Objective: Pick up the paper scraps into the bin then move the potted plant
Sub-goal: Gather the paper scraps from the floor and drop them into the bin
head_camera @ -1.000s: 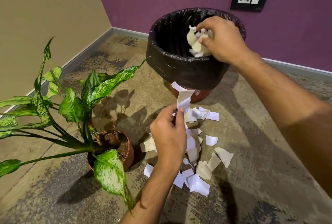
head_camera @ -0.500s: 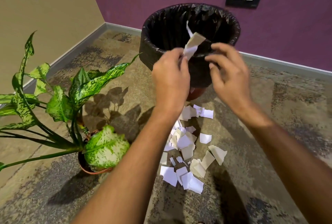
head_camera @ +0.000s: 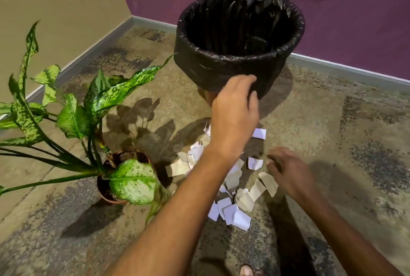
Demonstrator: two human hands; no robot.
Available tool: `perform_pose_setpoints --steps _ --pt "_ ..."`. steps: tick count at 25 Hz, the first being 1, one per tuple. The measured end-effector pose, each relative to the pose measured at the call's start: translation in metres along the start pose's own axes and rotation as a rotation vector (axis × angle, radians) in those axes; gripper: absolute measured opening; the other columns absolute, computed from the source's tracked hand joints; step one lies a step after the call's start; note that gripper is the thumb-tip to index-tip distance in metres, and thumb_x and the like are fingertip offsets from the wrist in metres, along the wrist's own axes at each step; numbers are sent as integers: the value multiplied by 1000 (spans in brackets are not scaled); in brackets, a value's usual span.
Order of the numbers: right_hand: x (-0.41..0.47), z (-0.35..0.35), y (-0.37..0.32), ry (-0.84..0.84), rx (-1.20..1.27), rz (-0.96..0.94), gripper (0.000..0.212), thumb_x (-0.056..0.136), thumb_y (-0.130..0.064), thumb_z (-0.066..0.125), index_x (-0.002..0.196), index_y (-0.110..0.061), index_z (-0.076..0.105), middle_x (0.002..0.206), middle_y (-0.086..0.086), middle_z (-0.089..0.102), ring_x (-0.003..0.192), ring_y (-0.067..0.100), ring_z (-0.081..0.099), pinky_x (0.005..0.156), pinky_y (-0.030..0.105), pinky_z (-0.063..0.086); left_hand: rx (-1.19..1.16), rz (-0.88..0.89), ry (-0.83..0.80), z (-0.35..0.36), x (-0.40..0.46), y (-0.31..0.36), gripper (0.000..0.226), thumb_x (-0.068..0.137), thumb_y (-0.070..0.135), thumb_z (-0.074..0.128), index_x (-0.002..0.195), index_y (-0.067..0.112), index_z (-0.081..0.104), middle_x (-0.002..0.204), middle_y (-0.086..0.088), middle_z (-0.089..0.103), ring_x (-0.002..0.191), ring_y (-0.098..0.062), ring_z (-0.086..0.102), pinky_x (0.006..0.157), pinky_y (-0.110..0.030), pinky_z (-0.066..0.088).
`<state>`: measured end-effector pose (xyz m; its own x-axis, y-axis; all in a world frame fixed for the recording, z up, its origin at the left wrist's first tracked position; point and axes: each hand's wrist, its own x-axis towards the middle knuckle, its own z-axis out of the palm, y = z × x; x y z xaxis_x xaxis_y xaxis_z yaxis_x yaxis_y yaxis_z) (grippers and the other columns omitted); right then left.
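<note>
A loose scatter of white and cream torn paper scraps (head_camera: 235, 196) lies on the mottled brown-grey floor (head_camera: 332, 134), its long axis running from near the viewer toward the round bin lined with a crinkled black plastic bag (head_camera: 235, 69) just beyond it. The bin stands upright with its mouth open to the camera; what shows inside is dark liner, and I cannot tell whether any paper lies at the bottom. Left of the scraps stands the variegated green plant in a round terracotta pot (head_camera: 115, 178), upright, with dark soil in the pot and long leaves reaching left and toward the bin. The left hand (head_camera: 235, 116) hangs above the far end of the scraps, in front of the bin's wall, fingers loosely curled and holding nothing. The right hand (head_camera: 288, 171) is low at the right edge of the scraps, fingers bent down toward them; blur hides whether they pinch any.
</note>
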<state>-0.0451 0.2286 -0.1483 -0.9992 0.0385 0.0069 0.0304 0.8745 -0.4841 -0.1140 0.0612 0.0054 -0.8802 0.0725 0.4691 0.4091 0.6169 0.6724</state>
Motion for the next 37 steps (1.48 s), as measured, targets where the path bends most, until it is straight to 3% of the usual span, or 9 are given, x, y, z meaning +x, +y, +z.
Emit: perform_pose_setpoints --steps 5,8,12,15,19,21,25,31,37 --pt "-20 21 14 -444 -169 183 114 56 -88 54 147 -27 23 155 3 22 141 29 20 111 47 31 140 -274 -375 17 -126 -38 38 92 28 55 128 16 53 133 1 53 119 -20 51 94 -35 47" --pt "-30 29 8 -583 -284 137 132 45 -89 58 149 -33 0 159 -2 -1 144 33 5 111 57 22 339 -511 -509 8 -177 -81 79 80 56 63 142 13 37 152 -9 28 134 -32 37 99 -40 44" --pt "-39 36 -18 -672 -383 56 132 48 -72 74 148 -36 -4 158 4 -6 143 37 1 110 54 22 513 -724 -607 0 -213 -140 129 57 99 11 135 -1 32 129 -41 45 110 -59 52 76 -63 49" --pt "-47 43 -42 -692 -442 -17 134 51 -60 81 148 -35 -9 156 6 -1 140 39 7 104 53 34 568 -774 -678 -7 -202 -135 144 42 98 36 144 -1 12 143 -41 25 128 -58 33 99 -62 36" --pt "-48 51 -59 -627 -451 -95 131 60 -51 82 147 -35 -14 156 7 -7 137 38 17 88 46 53 505 -745 -771 -3 -199 -126 132 60 67 73 150 11 -6 155 -27 -2 142 -47 -1 117 -51 15" --pt "-44 53 -64 -603 -411 -118 127 63 -47 82 146 -37 -13 157 6 -11 137 37 21 84 44 55 453 -727 -768 2 -200 -126 123 67 53 77 150 21 -8 156 -16 -11 144 -39 -7 116 -44 24" --pt "-41 61 -69 -612 -381 -246 107 70 -39 78 146 -43 3 157 6 0 129 33 32 85 41 53 383 -630 -674 7 -198 -122 83 77 18 71 146 28 27 153 -9 14 138 -32 24 111 -40 33" --pt "-47 64 -72 -559 -292 -279 61 88 -24 59 143 -31 33 141 3 38 120 25 42 89 37 50 366 -734 -600 10 -198 -129 44 90 9 60 131 24 53 140 3 48 109 -12 60 90 -15 49" --pt "-46 59 -68 -449 -140 -285 50 85 -4 53 129 -27 56 125 0 59 107 23 56 90 33 49 420 -708 -544 5 -203 -130 65 83 23 73 140 27 41 136 -13 45 87 -13 61 72 -15 56"
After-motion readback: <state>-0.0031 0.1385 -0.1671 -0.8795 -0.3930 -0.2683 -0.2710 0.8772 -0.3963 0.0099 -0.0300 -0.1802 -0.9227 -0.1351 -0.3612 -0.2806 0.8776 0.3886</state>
